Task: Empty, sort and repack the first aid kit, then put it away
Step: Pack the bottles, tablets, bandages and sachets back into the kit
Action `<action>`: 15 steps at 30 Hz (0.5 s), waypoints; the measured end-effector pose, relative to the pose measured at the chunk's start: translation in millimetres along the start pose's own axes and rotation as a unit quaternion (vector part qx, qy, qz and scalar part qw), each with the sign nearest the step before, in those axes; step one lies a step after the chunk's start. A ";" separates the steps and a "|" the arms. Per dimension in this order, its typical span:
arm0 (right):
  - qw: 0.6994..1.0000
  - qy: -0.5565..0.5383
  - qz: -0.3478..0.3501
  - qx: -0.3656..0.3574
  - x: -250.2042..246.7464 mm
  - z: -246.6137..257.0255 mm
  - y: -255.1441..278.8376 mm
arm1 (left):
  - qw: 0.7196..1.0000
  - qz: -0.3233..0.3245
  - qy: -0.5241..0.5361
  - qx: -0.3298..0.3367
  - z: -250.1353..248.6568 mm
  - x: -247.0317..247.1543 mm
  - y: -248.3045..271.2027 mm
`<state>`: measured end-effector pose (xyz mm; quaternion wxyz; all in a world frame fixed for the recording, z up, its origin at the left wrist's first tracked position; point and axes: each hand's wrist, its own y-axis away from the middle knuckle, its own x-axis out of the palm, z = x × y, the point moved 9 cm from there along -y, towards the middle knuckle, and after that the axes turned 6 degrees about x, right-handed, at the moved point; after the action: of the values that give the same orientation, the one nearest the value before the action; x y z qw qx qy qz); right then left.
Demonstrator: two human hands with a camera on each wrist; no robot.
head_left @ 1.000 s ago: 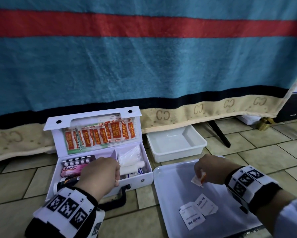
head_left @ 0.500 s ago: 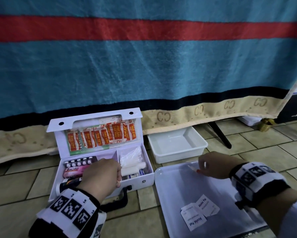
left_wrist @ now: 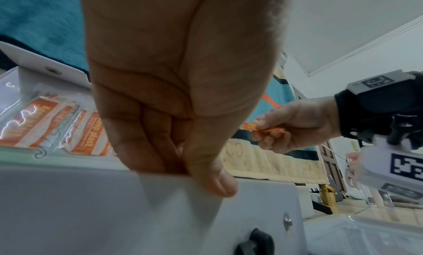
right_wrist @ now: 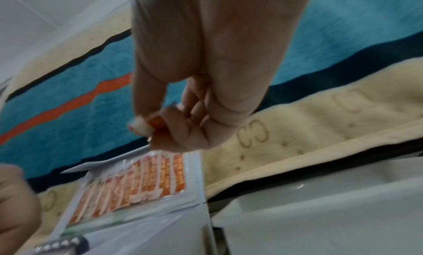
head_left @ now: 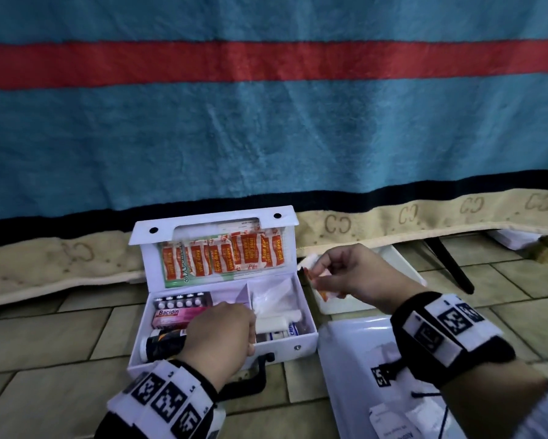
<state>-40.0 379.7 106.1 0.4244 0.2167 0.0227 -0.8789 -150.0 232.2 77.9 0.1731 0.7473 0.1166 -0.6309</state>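
The white first aid kit (head_left: 301, 339) stands open on the tiled floor, its lid (head_left: 215, 223) upright with orange plaster packets (head_left: 222, 258) tucked in a clear sleeve. My left hand (head_left: 248, 327) grips the kit's front wall, fingers inside and thumb (left_wrist: 213, 179) outside. My right hand (head_left: 323, 274) hovers just right of the lid and pinches a small orange-and-white plaster packet (left_wrist: 251, 127) between thumb and fingertips; the packet (right_wrist: 155, 123) is blurred in the right wrist view.
Inside the kit lie a blister pack (head_left: 180, 301), a pink Bacidin box (head_left: 177, 315), a dark bottle (head_left: 163, 342) and a bandage roll (head_left: 275, 321). A white tub (head_left: 402, 264) sits behind my right hand. A white tray (head_left: 345, 359) holds alcohol pad sachets (head_left: 389, 423). A striped blanket (head_left: 266, 137) hangs behind.
My right hand has risen from the tray and moved left toward the kit's lid with the small packet in its fingers. My left hand stays on the kit's front wall.
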 end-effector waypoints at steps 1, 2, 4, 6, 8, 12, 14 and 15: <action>1.000 -0.001 0.000 -0.004 5.5 3.1 -5.9 | 1.000 0.004 0.000 0.000 0.3 0.7 -0.1; 1.000 -0.001 0.008 -0.009 12.4 6.2 -11.9 | 1.000 0.010 0.001 -0.002 1.0 1.8 -0.6; 0.999 0.036 0.039 -0.008 32.0 10.4 -23.0 | 1.000 0.021 0.003 -0.005 2.7 4.4 -1.3; 0.994 0.091 0.061 0.003 51.2 9.5 -34.9 | 1.000 0.027 0.004 -0.004 4.2 7.0 -2.0; 0.991 0.103 0.078 0.027 67.3 8.3 -44.4 | 1.000 0.030 0.001 -0.003 5.7 8.8 -3.3; 0.986 0.077 0.132 0.065 97.0 14.9 -54.6 | 0.999 0.035 -0.003 0.002 8.1 11.7 -6.3; 0.986 0.075 0.141 0.048 104.4 25.9 -58.0 | 0.999 0.038 -0.010 0.007 8.7 12.8 -7.5; 0.986 0.090 0.136 0.029 105.4 32.7 -60.4 | 0.999 0.039 -0.016 0.010 8.8 13.2 -7.9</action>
<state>-155.0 333.4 84.8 0.5296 0.3078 0.0059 -0.7904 -158.8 235.3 62.7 0.1919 0.7429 0.0787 -0.6365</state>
